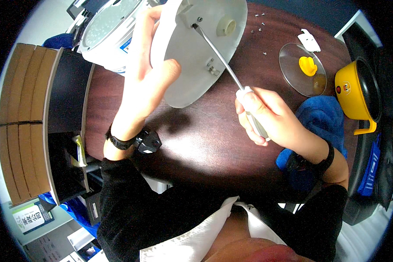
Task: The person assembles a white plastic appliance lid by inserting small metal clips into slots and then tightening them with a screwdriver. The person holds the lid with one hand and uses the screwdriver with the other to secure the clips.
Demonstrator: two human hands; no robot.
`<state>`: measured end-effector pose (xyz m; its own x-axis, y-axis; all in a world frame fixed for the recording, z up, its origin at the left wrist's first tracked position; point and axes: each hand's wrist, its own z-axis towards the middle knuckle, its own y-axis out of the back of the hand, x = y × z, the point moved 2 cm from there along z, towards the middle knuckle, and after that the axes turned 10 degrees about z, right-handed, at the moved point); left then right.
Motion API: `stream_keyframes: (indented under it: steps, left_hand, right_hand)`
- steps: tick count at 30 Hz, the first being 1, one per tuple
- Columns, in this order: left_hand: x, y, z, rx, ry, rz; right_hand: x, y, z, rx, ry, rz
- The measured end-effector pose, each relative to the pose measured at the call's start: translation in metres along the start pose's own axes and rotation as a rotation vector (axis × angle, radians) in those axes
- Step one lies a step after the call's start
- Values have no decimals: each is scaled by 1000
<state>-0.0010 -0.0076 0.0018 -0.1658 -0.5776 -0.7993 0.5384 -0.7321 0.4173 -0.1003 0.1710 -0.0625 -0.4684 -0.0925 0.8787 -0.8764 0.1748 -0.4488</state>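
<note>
My left hand (148,78) grips the edge of a white round plastic appliance panel (205,48), holding it tilted above the dark wooden table (192,144). My right hand (266,115) is closed around the white handle of a long screwdriver (220,59). The screwdriver's metal shaft runs up and to the left, and its tip sits at a screw (199,19) on the panel near its upper edge. A cream round knob (226,26) protrudes from the panel beside that spot.
A white appliance body (105,30) stands at the back left. Several loose screws (260,24) lie at the back. A glass lid with a yellow knob (308,66), a yellow pot (358,89), a white plastic piece (309,40) and a blue cloth (323,118) lie to the right.
</note>
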Motion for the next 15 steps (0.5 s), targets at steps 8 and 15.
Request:
stream_keyframes:
  steps: [8,15]
  left_hand:
    - [0,-8,-4,-65,-150,232]
    - [0,-16,-4,-118,-295,326]
  right_hand:
    - [-2,-4,-6,141,-64,273]
    - [-3,-7,-7,249,-184,563]
